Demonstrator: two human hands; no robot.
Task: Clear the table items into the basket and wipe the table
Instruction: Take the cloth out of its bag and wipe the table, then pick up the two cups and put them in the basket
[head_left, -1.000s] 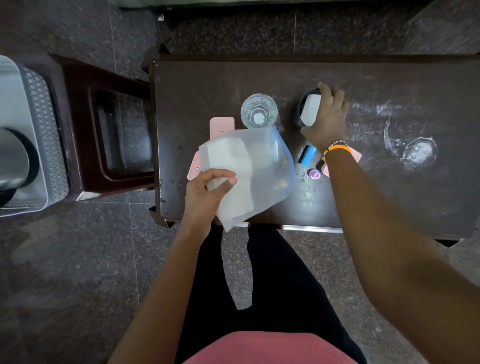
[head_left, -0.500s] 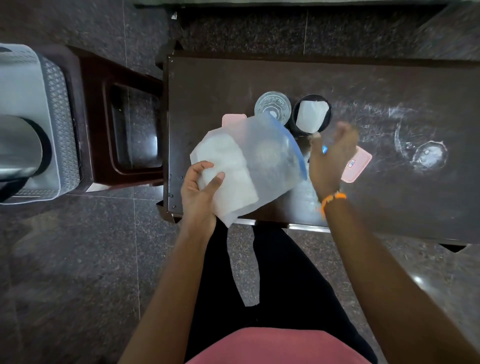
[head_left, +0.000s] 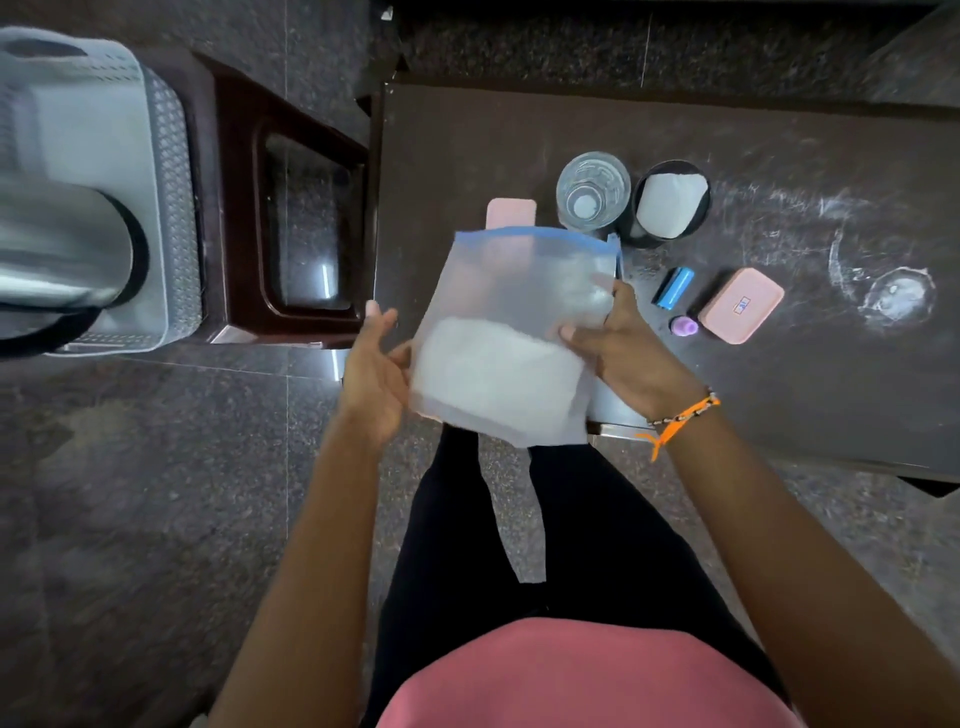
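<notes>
A translucent zip bag (head_left: 519, 291) with a blue seal and a white folded sheet inside hangs over the near edge of the dark table (head_left: 467, 140). My right hand (head_left: 623, 348) grips the bag's right edge. My left hand (head_left: 374, 364) is at its left edge with the fingers spread, barely touching. On the table stand a clear glass (head_left: 592, 192) and a black cup (head_left: 698, 208) holding white tissue. A pink case (head_left: 511, 213) peeks out behind the bag. To the right lie a blue tube (head_left: 674, 287), a purple cap (head_left: 684, 326) and a second pink case (head_left: 740, 305).
The grey lattice basket (head_left: 171, 208) stands at the left on a dark brown stool (head_left: 291, 223), with a steel vessel (head_left: 62, 244) in it. White smears and a wet ring (head_left: 898, 296) mark the table's right part. Dark stone floor lies between me and the basket.
My right hand left the black cup and came over to take the bag's right edge. My left hand loosened its hold on the bag and opened. The bag turned upright.
</notes>
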